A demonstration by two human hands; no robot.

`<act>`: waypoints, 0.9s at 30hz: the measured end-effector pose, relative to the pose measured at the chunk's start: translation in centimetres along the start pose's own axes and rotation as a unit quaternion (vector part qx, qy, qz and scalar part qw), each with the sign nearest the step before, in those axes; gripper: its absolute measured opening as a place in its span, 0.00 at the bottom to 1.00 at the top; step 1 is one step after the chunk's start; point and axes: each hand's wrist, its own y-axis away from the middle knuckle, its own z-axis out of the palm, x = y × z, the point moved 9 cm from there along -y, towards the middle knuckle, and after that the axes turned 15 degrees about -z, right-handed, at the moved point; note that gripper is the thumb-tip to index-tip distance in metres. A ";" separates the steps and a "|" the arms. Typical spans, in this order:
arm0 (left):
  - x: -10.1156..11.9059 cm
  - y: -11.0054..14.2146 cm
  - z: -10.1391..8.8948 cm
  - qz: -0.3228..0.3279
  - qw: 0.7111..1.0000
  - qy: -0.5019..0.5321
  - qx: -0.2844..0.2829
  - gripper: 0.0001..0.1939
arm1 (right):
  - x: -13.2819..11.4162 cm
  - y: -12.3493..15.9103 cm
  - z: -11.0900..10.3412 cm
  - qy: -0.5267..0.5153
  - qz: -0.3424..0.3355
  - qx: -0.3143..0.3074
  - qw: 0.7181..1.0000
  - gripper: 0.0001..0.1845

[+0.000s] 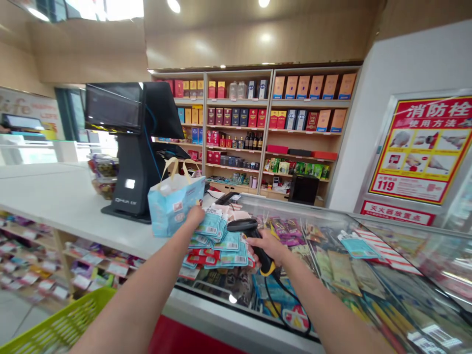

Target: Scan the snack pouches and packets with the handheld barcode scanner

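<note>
Basket (59,324): lime-green, just below near edge of glass case (221,312).
L hand (193,217): closed on blue sachets (217,241), held over glass case; paper bag (173,204) just behind.
R hand (267,247): closed on barcode scanner (241,225), nose right beside sachets.
Tip: we've got stack fanned, codes up, scanner steady.

At twelve o'clock stand wooden shelves (270,118) of boxes and bottles; at two o'clock, a red fire-hydrant instruction poster (422,150) hangs on a white wall (398,64).

A black corded barcode scanner (241,225) sits beside fanned blue and red sachets (221,245), seemingly foil.
</note>
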 end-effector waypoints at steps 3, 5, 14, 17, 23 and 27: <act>-0.4 0.9 0.7 -0.011 0.999 -0.053 0.006 0.11 | 0.4 -0.5 0.9 -0.001 0.003 -0.009 1.000 0.23; 0.5 2.2 0.9 0.039 0.990 -0.130 0.031 0.07 | 0.7 -0.7 0.9 -0.001 0.000 -0.004 1.000 0.23; 6.5 9.2 5.2 0.273 0.879 -0.381 0.084 0.19 | 0.5 1.3 -4.6 0.031 -0.025 0.061 0.997 0.22; 7.9 12.0 9.6 0.308 0.889 -0.339 0.013 0.15 | 0.3 3.8 -9.2 0.055 -0.037 0.137 0.988 0.21; 7.0 20.7 22.3 0.239 0.935 -0.146 -0.218 0.07 | -0.7 11.5 -19.3 0.077 -0.055 0.300 0.949 0.21; 7.0 28.8 31.7 0.214 0.903 -0.005 -0.372 0.13 | -2.7 16.5 -24.9 0.066 -0.114 0.383 0.914 0.22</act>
